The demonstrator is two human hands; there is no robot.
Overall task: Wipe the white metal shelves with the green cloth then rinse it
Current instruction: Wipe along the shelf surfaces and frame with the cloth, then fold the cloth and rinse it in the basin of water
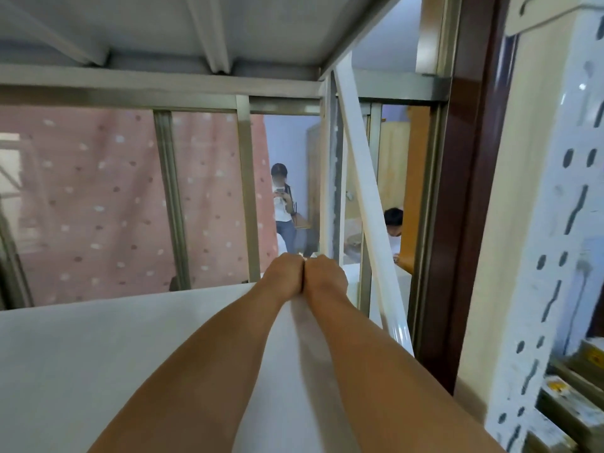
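Observation:
Both my arms stretch across the white metal shelf (98, 354) to its far edge. My left hand (285, 273) and my right hand (325, 276) lie side by side and touch each other there, backs toward me. Their fingers bend down past the shelf's back edge and are hidden. The green cloth is not in sight; a small pale scrap shows just above the knuckles, and I cannot tell what it is. The underside of the upper shelf (163, 27) hangs overhead.
A white diagonal brace (366, 197) and a perforated white upright (562, 223) stand on the right, beside a dark door frame (457, 223). Behind the shelf are a metal-framed window (245, 191), a pink dotted curtain (98, 207) and two people beyond.

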